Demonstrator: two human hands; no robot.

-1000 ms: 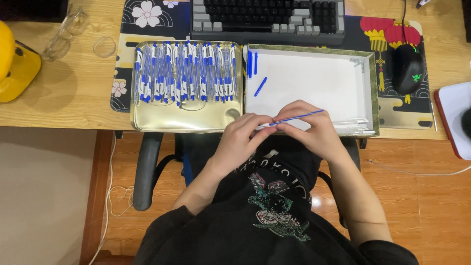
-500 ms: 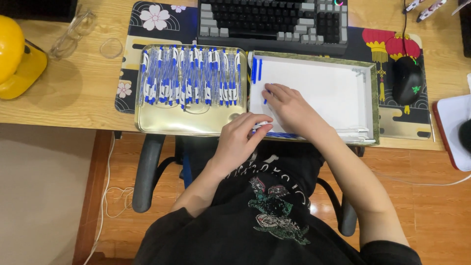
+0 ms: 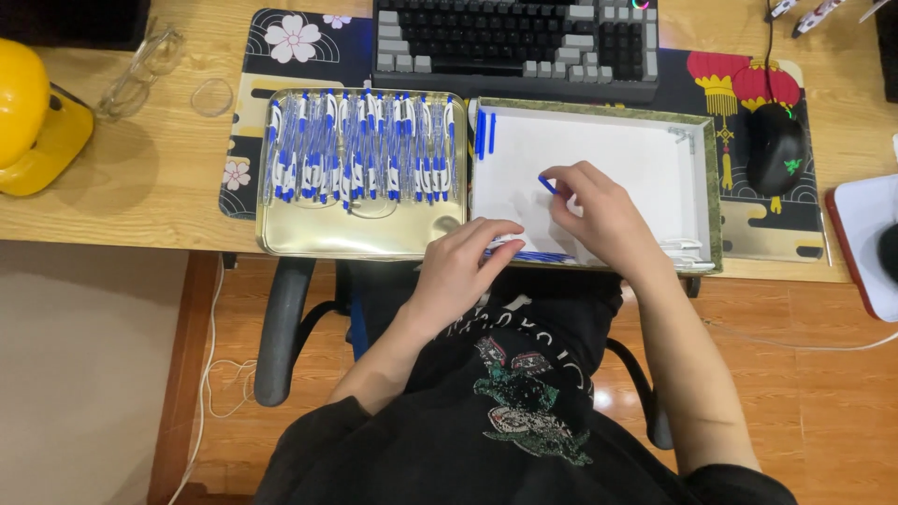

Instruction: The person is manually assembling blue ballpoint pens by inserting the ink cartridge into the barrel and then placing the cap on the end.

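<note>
A gold metal tray (image 3: 355,241) on the desk holds several blue-and-white pens (image 3: 360,150) in a row. Right of it stands a white box (image 3: 655,159) with two blue pen caps (image 3: 485,133) at its far left corner. My right hand (image 3: 599,217) is inside the box, its fingertips pinching a small blue pen cap (image 3: 546,184). My left hand (image 3: 463,262) rests at the box's near edge, fingers on a thin blue pen refill (image 3: 528,254) lying along that edge.
A black keyboard (image 3: 514,37) lies behind the trays on a patterned desk mat (image 3: 281,37). A black mouse (image 3: 774,148) sits at the right, a yellow hard hat (image 3: 33,117) at the left, with clear safety glasses (image 3: 140,70) nearby. The chair's armrests flank my lap.
A second ago both hands held the thin blue refill above my lap. Now the refill lies at the box's near edge and my right hand has picked up the blue cap.
</note>
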